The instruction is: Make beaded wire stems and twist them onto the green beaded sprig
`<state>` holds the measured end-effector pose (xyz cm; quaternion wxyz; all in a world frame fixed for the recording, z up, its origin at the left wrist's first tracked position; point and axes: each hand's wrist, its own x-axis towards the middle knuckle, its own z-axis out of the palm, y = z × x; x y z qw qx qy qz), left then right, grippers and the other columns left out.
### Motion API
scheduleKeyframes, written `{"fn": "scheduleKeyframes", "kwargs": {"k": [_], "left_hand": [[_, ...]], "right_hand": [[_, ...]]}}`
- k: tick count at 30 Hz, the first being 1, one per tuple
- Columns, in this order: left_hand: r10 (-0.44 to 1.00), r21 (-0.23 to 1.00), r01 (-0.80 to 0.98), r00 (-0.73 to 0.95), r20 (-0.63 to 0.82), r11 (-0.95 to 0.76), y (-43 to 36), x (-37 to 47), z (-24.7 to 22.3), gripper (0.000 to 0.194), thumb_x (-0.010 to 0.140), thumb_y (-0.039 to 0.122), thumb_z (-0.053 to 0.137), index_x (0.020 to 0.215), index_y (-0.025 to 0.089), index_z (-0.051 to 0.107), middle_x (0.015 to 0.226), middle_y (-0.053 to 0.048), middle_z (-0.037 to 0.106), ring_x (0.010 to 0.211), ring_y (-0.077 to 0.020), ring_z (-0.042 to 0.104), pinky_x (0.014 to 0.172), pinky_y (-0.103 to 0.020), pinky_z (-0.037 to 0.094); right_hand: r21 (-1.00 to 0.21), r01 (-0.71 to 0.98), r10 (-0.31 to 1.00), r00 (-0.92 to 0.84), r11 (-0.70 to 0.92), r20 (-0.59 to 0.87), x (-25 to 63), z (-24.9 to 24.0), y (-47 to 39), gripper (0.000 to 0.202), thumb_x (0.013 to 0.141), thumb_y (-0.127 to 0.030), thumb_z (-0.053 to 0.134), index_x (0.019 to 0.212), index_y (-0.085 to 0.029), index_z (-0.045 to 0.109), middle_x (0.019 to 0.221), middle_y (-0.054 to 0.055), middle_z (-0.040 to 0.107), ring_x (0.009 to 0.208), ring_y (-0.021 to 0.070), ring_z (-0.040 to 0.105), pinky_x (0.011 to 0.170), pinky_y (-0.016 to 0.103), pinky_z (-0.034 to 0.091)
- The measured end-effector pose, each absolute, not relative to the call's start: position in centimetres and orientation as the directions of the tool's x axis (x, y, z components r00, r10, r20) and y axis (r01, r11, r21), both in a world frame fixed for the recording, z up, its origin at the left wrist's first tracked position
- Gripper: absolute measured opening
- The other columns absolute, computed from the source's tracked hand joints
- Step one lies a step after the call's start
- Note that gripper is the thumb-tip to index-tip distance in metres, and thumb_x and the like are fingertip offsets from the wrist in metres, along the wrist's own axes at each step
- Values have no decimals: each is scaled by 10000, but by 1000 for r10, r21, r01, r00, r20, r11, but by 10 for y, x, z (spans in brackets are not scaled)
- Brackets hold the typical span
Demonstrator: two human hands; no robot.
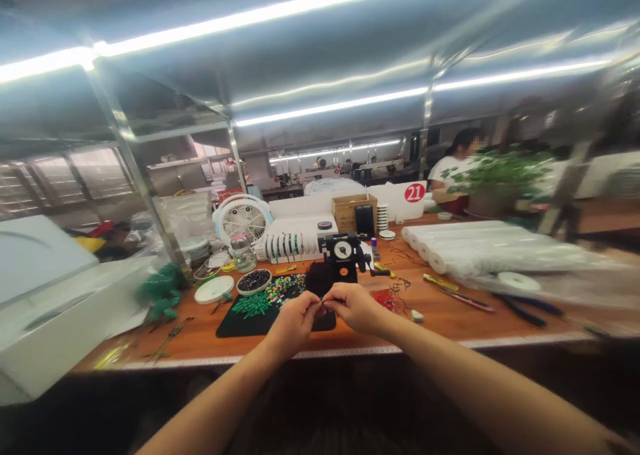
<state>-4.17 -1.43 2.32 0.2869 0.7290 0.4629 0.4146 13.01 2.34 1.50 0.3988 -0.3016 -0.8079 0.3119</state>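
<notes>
My left hand [295, 322] and my right hand [359, 308] meet over the front of a black mat [233, 328]. Thumb and fingers of each are pinched together, the fingertips almost touching; whatever lies between them is too small to make out. Just beyond them sits a dark, fuzzy-looking heap [319, 278]. On the mat, left of my hands, lie slim green pieces [253, 304] and a scatter of multicoloured beads [287, 287]. A round dish of small black pieces [254, 282] stands behind these. Small red pieces [385, 300] are spread right of my right hand.
A black device with a dial and crank [343, 250] stands behind my hands. Several white spools [287, 245], a fan [243, 220] and a cardboard box [353, 210] line the back. Right are dark-handled pliers [523, 308] and wrapped white rolls [450, 245]. A person [453, 168] sits beyond.
</notes>
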Motion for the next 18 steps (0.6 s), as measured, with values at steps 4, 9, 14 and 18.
{"fn": "scheduleKeyframes", "kwargs": {"k": [4, 9, 14, 18], "left_hand": [[973, 950, 266, 202, 113, -166, -17, -32, 23, 221, 775, 394, 561, 732, 186, 503, 628, -67, 681, 585, -220, 675, 583, -373, 546], [988, 982, 173, 144, 53, -78, -17, -27, 21, 224, 718, 357, 644, 712, 164, 530, 616, -66, 687, 550, -195, 666, 552, -327, 538], [988, 978, 143, 60, 145, -152, -21, -24, 18, 123, 682, 221, 690, 615, 175, 597, 568, -10, 664, 548, -142, 626, 537, -223, 479], [991, 992, 15, 30, 128, -128, -22, -21, 13, 129, 649, 207, 730, 679, 172, 609, 590, -4, 662, 580, -150, 632, 597, -249, 494]], "right_hand": [[-630, 273, 673, -463, 727, 577, 132, 3, 12, 190, 811, -132, 509, 744, -165, 683, 727, 29, 534, 672, 146, 495, 668, 264, 396], [-637, 280, 689, -415, 718, 594, 129, -2, 9, 229, 835, -136, 486, 744, -167, 694, 665, 21, 544, 627, 137, 515, 593, 238, 393], [-728, 283, 771, -368, 625, 519, 128, 1, 8, 170, 790, -155, 551, 706, -162, 699, 666, 36, 664, 635, 160, 599, 588, 247, 425], [-786, 254, 817, -306, 564, 488, 128, -2, 4, 163, 779, -184, 546, 710, -158, 690, 700, 46, 696, 677, 180, 632, 641, 267, 462]]}}
